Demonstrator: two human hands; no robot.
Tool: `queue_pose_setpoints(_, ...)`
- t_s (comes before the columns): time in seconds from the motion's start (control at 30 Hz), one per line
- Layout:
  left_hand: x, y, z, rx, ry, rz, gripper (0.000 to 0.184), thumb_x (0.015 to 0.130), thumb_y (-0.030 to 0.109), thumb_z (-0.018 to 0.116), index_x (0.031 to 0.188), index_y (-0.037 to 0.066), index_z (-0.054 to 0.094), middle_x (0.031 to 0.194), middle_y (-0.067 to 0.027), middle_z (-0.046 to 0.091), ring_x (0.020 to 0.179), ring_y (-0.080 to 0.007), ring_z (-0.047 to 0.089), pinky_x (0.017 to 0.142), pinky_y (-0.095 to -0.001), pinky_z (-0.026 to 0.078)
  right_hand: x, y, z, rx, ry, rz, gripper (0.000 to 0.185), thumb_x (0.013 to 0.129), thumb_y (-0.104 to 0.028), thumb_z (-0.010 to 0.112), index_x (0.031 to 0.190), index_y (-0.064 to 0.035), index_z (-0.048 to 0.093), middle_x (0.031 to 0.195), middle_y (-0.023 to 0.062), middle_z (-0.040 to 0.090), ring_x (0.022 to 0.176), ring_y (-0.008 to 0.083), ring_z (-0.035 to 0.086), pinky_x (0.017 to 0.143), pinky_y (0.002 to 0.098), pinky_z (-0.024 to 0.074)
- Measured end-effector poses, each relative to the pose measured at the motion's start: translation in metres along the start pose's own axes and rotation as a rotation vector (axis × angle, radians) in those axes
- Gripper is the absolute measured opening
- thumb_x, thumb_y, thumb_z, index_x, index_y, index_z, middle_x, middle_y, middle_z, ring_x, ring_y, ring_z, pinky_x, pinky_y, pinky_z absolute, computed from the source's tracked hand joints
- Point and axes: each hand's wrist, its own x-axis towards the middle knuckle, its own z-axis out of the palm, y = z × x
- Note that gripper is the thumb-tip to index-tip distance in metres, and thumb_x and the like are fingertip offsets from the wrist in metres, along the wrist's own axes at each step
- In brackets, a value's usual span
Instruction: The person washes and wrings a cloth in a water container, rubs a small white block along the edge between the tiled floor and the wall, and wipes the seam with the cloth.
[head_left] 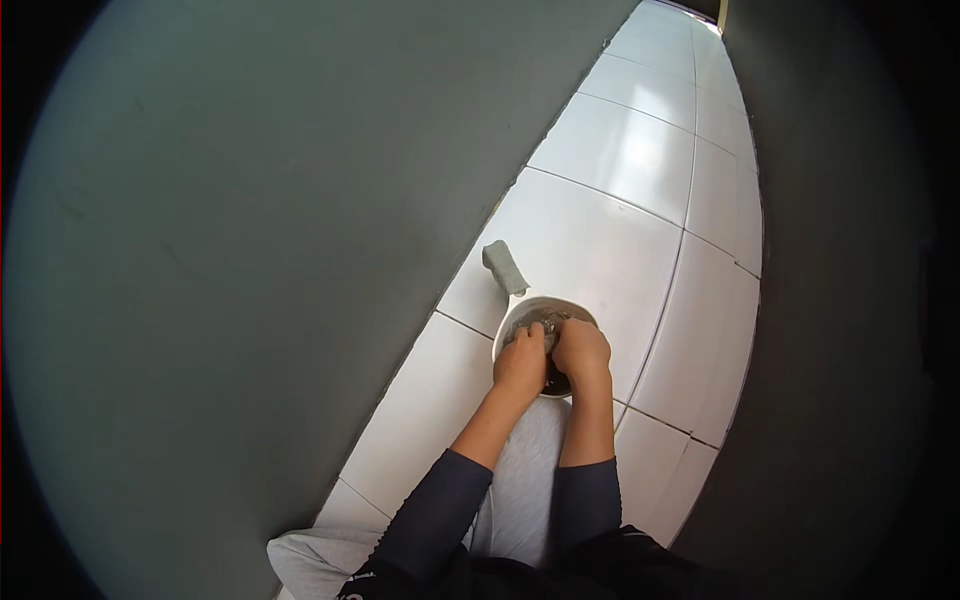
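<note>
A white, round vessel like a dipper [499, 325] rests on the white tiled floor, close to my knees. My left hand [522, 362] reaches into it with the fingers curled. Beside it my right hand [582, 348] is also inside, fingers bent downward and partly hidden. Between the fingertips is something wet-looking and greyish [551, 340], too small and blurred to name. The vessel's bottom looks dark and shiny. A grey, rough-surfaced piece [505, 267] sticks out from the far left of the rim; whether it is a handle grip or a separate thing I cannot tell.
Glossy white tiles [600, 215] form a narrow strip running away from me. A large dark grey surface [280, 250] borders it on the left, another dark surface [830, 300] on the right. My grey trouser legs [525, 470] are just below the vessel.
</note>
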Motion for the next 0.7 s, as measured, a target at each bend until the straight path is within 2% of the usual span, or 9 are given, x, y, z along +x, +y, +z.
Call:
queue_pose_setpoints(0.13,0.001,0.002,-0.005,0.019,-0.005,0.015,0.023,0.078,0.0,0.052,0.099,0.001,0.043,0.094,-0.0241,0.056,0.078,-0.0402,0.061,0.064,-0.0468,0.051,0.003,-0.001,0.002,-0.063,-0.081,0.075,0.025,0.07,-0.007,0.058,0.092,-0.0145,0.069,0.092,0.0108,0.067,0.088,0.0265,0.064,0.074,0.0375,0.0513)
queue_pose_setpoints(0.2,-0.001,0.004,-0.01,-0.048,-0.013,0.017,0.033,0.072,-0.006,0.054,0.104,0.001,0.046,0.098,-0.0245,0.053,0.086,-0.043,0.057,0.072,-0.0467,0.048,0.003,0.0,0.002,-0.067,-0.106,0.084,0.027,0.07,-0.007,0.057,0.092,-0.0162,0.07,0.091,0.0103,0.067,0.088,0.0263,0.064,0.075,0.0369,0.0509)
queue_pose_setpoints(0.23,-0.003,0.003,-0.01,-0.047,-0.013,0.016,0.033,0.072,-0.006,0.054,0.104,0.001,0.046,0.098,-0.0245,0.053,0.086,-0.043,0.057,0.072,-0.0467,0.048,0.003,0.001,0.003,-0.021,-0.069,0.067,0.026,0.069,-0.008,0.06,0.092,-0.0153,0.07,0.091,0.0105,0.067,0.087,0.0266,0.064,0.075,0.0366,0.0506)
queue_pose_setpoints(0.3,-0.006,0.003,-0.012,-0.156,0.167,0.077,0.032,0.071,-0.008,0.053,0.1,0.003,0.05,0.097,-0.0229,0.054,0.088,-0.0421,0.056,0.075,-0.0465,0.047,0.002,0.003,0.0,0.027,-0.033,0.05,0.026,0.068,-0.009,0.062,0.092,-0.0145,0.069,0.091,0.0108,0.067,0.087,0.0268,0.064,0.075,0.0363,0.0503)
queue_pose_setpoints(0.43,-0.007,0.003,-0.014,-0.252,0.24,0.11,0.029,0.07,-0.009,0.053,0.097,0.002,0.053,0.095,-0.022,0.055,0.091,-0.0413,0.054,0.076,-0.0463,0.046,0.002,0.009,-0.003,0.174,0.003,0.042,0.028,0.064,-0.013,0.07,0.092,-0.0138,0.068,0.093,0.0103,0.066,0.09,0.0279,0.063,0.075,0.0372,0.0498)
queue_pose_setpoints(0.63,-0.002,0.003,-0.013,-0.234,0.178,0.047,0.012,0.076,-0.002,0.053,0.088,0.0,0.05,0.084,-0.0242,0.057,0.082,-0.0423,0.056,0.069,-0.0479,0.045,0.002,0.012,-0.004,0.229,0.022,0.024,0.026,0.064,-0.013,0.069,0.089,-0.0096,0.067,0.09,0.015,0.066,0.084,0.0304,0.063,0.075,0.0368,0.0487)
queue_pose_setpoints(0.67,-0.001,0.001,-0.009,-0.236,0.21,0.062,0.009,0.079,0.004,0.055,0.084,-0.001,0.049,0.079,-0.0244,0.057,0.077,-0.0427,0.056,0.067,-0.0481,0.045,0.001,0.012,-0.005,0.236,0.025,0.014,0.024,0.065,-0.013,0.068,0.089,-0.0095,0.067,0.089,0.0155,0.065,0.083,0.031,0.063,0.074,0.0369,0.0487)
queue_pose_setpoints(0.7,-0.001,0.003,-0.012,-0.237,0.243,0.077,0.014,0.082,0.011,0.057,0.081,-0.001,0.048,0.075,-0.0246,0.057,0.072,-0.043,0.056,0.064,-0.0483,0.044,0.002,0.012,-0.004,0.235,0.023,0.014,0.024,0.065,-0.013,0.068,0.089,-0.0095,0.067,0.089,0.0155,0.065,0.083,0.031,0.063,0.074,0.0369,0.0487)
